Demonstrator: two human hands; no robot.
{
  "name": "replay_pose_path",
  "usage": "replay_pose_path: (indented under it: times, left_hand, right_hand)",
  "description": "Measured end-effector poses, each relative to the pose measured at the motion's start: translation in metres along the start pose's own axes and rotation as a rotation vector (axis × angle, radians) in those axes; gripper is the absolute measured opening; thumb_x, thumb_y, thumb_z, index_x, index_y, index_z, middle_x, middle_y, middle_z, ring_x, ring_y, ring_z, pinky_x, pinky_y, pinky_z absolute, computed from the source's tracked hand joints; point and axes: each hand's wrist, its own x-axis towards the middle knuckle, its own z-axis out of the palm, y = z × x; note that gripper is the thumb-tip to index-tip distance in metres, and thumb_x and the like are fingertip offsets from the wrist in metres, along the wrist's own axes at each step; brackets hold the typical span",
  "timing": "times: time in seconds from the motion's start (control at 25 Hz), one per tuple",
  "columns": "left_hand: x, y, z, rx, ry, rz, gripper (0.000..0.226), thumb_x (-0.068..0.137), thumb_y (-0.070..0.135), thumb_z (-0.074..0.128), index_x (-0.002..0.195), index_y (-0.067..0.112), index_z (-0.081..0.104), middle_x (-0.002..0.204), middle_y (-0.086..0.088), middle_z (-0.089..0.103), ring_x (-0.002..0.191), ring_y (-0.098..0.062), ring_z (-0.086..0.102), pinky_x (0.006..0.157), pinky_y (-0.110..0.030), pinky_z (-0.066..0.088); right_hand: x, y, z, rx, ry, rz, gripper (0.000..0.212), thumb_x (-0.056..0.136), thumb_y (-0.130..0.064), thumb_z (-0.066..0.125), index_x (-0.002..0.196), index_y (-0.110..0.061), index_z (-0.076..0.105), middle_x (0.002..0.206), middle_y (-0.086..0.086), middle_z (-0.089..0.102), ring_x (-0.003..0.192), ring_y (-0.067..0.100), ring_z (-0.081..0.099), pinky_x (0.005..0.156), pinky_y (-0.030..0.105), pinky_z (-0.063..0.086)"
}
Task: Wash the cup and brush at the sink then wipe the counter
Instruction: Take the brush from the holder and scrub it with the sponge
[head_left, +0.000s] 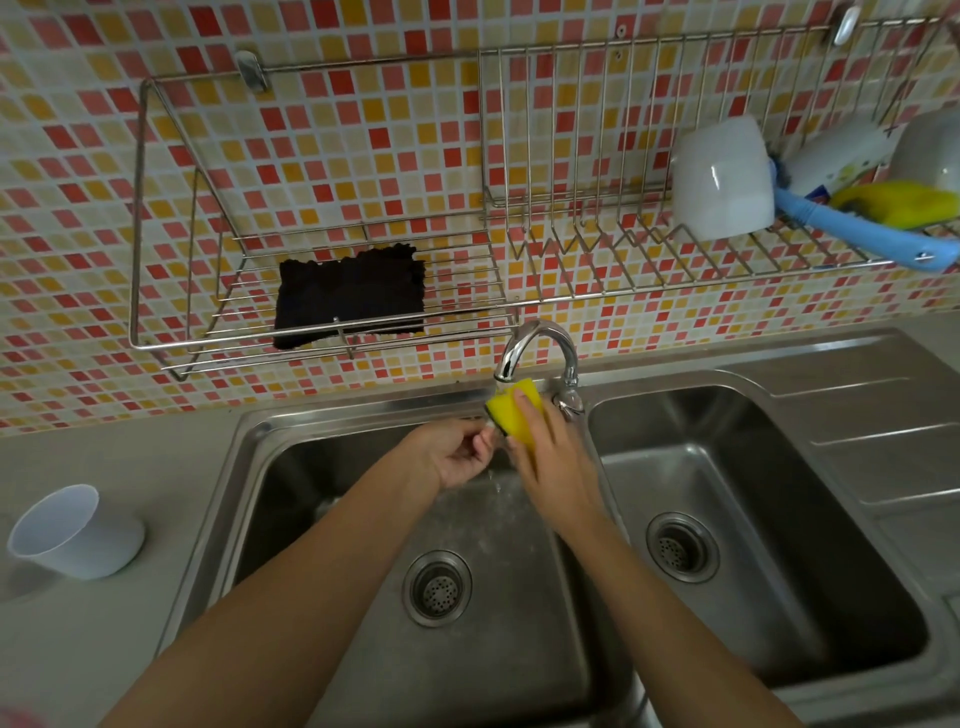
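Holding a yellow sponge (514, 410) under the spout of the faucet (537, 348), the right hand (553, 462) has its fingers wrapped round the sponge's lower end, while the sponge's long axis runs up toward 11 o'clock from that hand. The left hand (457, 457) sits just beside it at 9 o'clock, fingers curled loosely inward, its fingertips touching or nearly touching the sponge's dark edge; whether it pinches anything I cannot tell. Both hands are over the left basin of the sink (270, 431).

The cup (72, 530) stands on the tabletop (119, 649) well apart from the hands, at about 8 o'clock from the left hand, tilted with its mouth toward the upper left. That makes the left hand clearly the nearer one for fetching it, probably the next reach. The blue brush (857, 228) lies in the wall rack (322, 306) far off at 2 o'clock, handle pointing down-right, nearer the right hand. A black cloth (348, 296) rests in the rack's left section.
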Motion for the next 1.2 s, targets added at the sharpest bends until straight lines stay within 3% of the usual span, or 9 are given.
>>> replay_pose_path:
  times: [0.16,0.28,0.4,0.56,0.68,0.8,0.96,1.12,1.2]
  left_hand:
    - [0.000,0.000,0.004,0.010,-0.010,-0.011,0.025,0.097,0.005,0.040,0.083,-0.009,0.056,0.048,-0.010,0.053,0.033,-0.008,0.048,0.032,-0.012,0.038]
    - [0.001,0.000,0.005,0.076,0.044,0.055,0.020,0.095,0.003,0.045,0.079,-0.002,0.056,0.048,-0.008,0.055,0.036,-0.007,0.051,0.033,-0.011,0.040]
    - [-0.004,-0.003,0.009,0.278,0.135,0.174,0.012,0.091,0.002,0.053,0.083,-0.002,0.062,0.065,-0.010,0.058,0.052,-0.008,0.052,0.038,-0.010,0.043]
    - [-0.007,-0.008,0.006,0.668,0.266,0.474,0.010,0.086,0.007,0.063,0.080,0.001,0.068,0.077,-0.016,0.066,0.061,-0.015,0.058,0.063,-0.023,0.052]
    - [-0.006,-0.015,-0.002,1.167,0.256,0.898,0.013,0.087,0.016,0.064,0.084,0.007,0.072,0.078,-0.011,0.072,0.066,-0.015,0.063,0.072,-0.026,0.050]
    - [-0.001,-0.019,-0.012,1.526,0.261,1.285,0.016,0.089,0.019,0.061,0.088,0.006,0.071,0.077,-0.010,0.072,0.067,-0.024,0.066,0.069,-0.033,0.053]
    - [-0.003,-0.024,-0.019,1.615,0.219,1.551,0.021,0.086,0.020,0.057,0.085,0.004,0.069,0.068,-0.010,0.071,0.057,-0.025,0.067,0.054,-0.030,0.055]
    - [-0.003,-0.019,-0.020,1.649,0.265,1.576,0.025,0.086,0.022,0.053,0.079,0.003,0.067,0.062,-0.010,0.068,0.052,-0.025,0.065,0.046,-0.030,0.054]
    - [-0.004,-0.017,-0.021,1.667,0.258,1.535,0.025,0.088,0.021,0.052,0.084,0.002,0.067,0.066,-0.012,0.068,0.056,-0.028,0.065,0.050,-0.033,0.055]
  right_hand:
    - [0.006,0.002,-0.002,0.077,0.056,0.145,0.055,0.095,-0.043,0.030,0.146,-0.028,0.019,0.148,0.007,0.032,0.123,0.026,0.045,0.088,0.037,0.048]
    - [0.000,-0.002,-0.003,0.036,-0.062,-0.026,0.053,0.098,-0.040,0.035,0.147,-0.027,0.020,0.149,0.008,0.031,0.124,0.027,0.045,0.093,0.042,0.046]
    - [0.003,0.001,-0.005,0.086,0.019,0.139,0.051,0.098,-0.040,0.035,0.146,-0.026,0.023,0.149,0.009,0.032,0.125,0.027,0.045,0.094,0.045,0.047]
    - [0.000,0.001,-0.007,-0.002,-0.059,0.023,0.050,0.098,-0.037,0.036,0.146,-0.027,0.023,0.149,0.005,0.032,0.124,0.025,0.045,0.094,0.038,0.044]
    - [0.005,0.005,-0.008,0.052,0.041,0.208,0.050,0.098,-0.035,0.035,0.146,-0.025,0.023,0.148,0.007,0.033,0.123,0.025,0.046,0.092,0.036,0.046]
    - [-0.001,-0.004,-0.004,0.031,-0.027,0.060,0.051,0.099,-0.035,0.032,0.148,-0.024,0.020,0.146,0.007,0.034,0.122,0.022,0.045,0.089,0.038,0.048]
    - [0.001,0.008,-0.004,0.077,0.030,0.237,0.051,0.099,-0.038,0.027,0.147,-0.022,0.019,0.143,0.010,0.037,0.114,0.026,0.052,0.084,0.038,0.051]
    - [-0.005,-0.004,0.000,0.112,-0.072,0.062,0.053,0.099,-0.037,0.029,0.148,-0.022,0.017,0.145,0.009,0.035,0.121,0.022,0.045,0.092,0.038,0.046]
    - [0.002,0.006,0.005,0.190,-0.053,0.178,0.051,0.099,-0.035,0.033,0.146,-0.021,0.021,0.139,0.010,0.041,0.116,0.023,0.050,0.092,0.036,0.047]
